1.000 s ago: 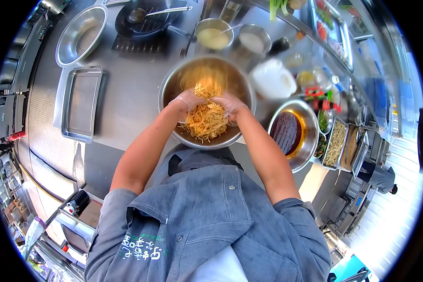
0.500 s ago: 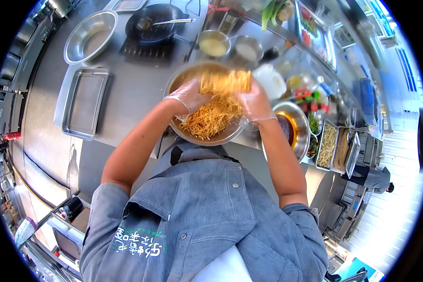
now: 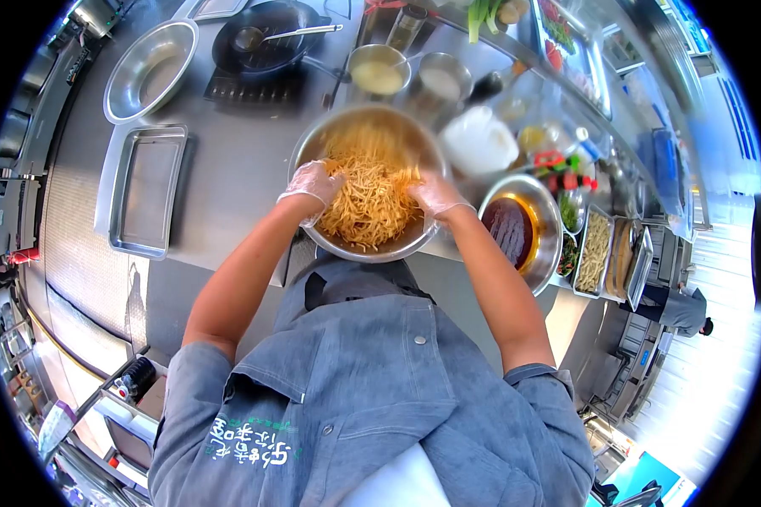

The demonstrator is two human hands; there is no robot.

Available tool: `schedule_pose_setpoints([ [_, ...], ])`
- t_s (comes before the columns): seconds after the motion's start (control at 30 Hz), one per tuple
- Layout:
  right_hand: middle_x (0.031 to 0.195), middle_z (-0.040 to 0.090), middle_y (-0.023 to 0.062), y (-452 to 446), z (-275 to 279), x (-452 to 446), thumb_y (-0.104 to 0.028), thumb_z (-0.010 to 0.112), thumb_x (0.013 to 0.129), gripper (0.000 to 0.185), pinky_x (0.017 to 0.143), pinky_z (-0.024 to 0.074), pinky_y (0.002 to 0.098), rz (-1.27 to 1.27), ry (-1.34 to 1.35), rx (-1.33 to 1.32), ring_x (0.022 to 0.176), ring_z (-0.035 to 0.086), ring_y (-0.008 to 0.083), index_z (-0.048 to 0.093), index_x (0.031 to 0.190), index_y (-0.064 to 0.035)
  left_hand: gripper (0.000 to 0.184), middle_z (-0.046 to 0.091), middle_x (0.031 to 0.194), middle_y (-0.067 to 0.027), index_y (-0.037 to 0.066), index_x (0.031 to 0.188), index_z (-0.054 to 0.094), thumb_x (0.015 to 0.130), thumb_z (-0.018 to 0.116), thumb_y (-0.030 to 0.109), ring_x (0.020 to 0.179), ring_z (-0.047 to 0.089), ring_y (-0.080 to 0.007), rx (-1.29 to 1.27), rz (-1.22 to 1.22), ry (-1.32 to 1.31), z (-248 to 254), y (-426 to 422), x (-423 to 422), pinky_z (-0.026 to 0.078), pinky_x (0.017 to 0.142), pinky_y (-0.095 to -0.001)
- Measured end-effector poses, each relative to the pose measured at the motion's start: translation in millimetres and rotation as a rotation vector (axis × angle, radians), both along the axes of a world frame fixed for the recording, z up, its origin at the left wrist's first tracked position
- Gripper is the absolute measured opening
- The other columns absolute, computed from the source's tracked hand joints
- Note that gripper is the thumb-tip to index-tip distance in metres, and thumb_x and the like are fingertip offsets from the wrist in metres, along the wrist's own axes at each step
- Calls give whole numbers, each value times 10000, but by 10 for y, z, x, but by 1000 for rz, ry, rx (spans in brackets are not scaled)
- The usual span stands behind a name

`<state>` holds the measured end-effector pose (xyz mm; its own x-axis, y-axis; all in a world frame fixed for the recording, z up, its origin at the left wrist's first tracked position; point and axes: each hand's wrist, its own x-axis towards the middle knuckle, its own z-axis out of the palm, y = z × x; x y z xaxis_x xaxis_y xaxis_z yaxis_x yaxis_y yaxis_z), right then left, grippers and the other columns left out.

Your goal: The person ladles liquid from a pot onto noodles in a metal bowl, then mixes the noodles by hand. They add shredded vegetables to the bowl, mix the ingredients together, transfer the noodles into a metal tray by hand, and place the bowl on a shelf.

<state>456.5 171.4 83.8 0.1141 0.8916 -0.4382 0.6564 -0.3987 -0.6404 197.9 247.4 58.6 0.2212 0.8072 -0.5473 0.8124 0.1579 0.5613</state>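
Note:
A wide steel mixing bowl (image 3: 432, 152) holds a heap of orange-yellow noodles (image 3: 368, 207) with sauce on them. My left hand (image 3: 311, 183), in a clear plastic glove, is at the bowl's left side with its fingers curled into the noodles. Across from it, my right hand (image 3: 438, 196), gloved the same way, grips noodles at the right side of the heap. The fingertips of both hands are partly buried. To the right stands a steel bowl (image 3: 552, 226) with dark reddish sauce and orange oil.
A metal tray (image 3: 148, 190) and an empty steel basin (image 3: 150, 72) stand on the left. Behind are a black wok (image 3: 266, 42) with a ladle, and two steel pots (image 3: 378, 72). Trays of ingredients (image 3: 594, 253) line the right. Another person (image 3: 683, 313) stands far right.
My hands have come down from holding a lifted bundle of noodles above the bowl. They are now lower and wider apart, at the sides of the heap.

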Motion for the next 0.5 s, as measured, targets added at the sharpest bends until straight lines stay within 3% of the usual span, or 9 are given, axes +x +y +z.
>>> schedule_pose_setpoints([
  [0.03,1186,694,214,123,-562,205,-243,705,896,541,918,510,391,60,101,-1,1101,670,280,570,1371,-21,623,661,1273,-214,69,1421,552,927,664,433,1150,654,-328,-10,5,6,-277,71,16,496,996,-414],
  [0.07,1186,694,214,268,-720,208,-243,705,896,541,918,510,391,65,107,-12,1101,670,280,570,1371,-21,632,665,1264,-202,74,1440,527,917,677,396,1100,671,-308,-131,91,-74,-620,203,77,521,954,-405],
  [0.13,1388,596,180,576,-998,114,-319,717,917,711,917,516,442,-300,616,-1,1202,617,282,412,1520,-98,646,668,1255,-190,79,1459,501,907,690,359,1050,687,-288,-252,186,-146,-963,523,220,547,913,-397],
  [0.17,1484,508,138,815,-559,-27,-344,739,912,831,854,545,460,-360,547,-243,1244,576,289,289,1575,-125,670,674,1226,-186,83,1476,471,901,699,340,1016,692,-274,-298,192,-179,-1071,667,325,564,860,-397],
  [0.27,1399,571,146,1344,-941,-105,-329,770,882,791,780,565,444,-183,573,-449,1165,617,291,369,1526,-105,680,689,1129,-177,95,1466,448,877,746,261,955,706,-260,-332,231,-297,-939,719,525,605,764,-416],
  [0.3,1295,633,140,1359,-676,-216,-297,780,861,710,771,578,442,-203,596,-522,1083,651,262,452,1455,-93,653,690,1107,-168,96,1437,470,866,762,215,942,710,-256,-468,276,-390,-1031,751,521,617,765,-420],
  [0.4,1211,679,129,1429,-950,-78,-262,777,859,614,795,589,447,-8,640,-492,1048,670,236,521,1390,-90,594,696,1115,-145,91,1369,510,842,786,113,918,726,-246,-520,306,-523,-1098,717,507,646,774,-414],
  [0.43,1193,695,106,1354,-576,-123,-180,757,871,561,872,581,425,-69,749,-460,1072,665,213,539,1376,-66,591,696,1123,-139,87,1373,509,848,781,113,925,726,-247,-483,306,-618,-949,671,459,646,771,-420],
  [0.5,1211,690,105,1217,-132,-108,-137,742,878,546,902,568,405,-22,775,-367,1081,662,208,538,1377,-48,629,696,1150,-122,84,1389,511,831,800,117,946,718,-225,-418,270,-672,-549,600,362,632,801,-408],
])
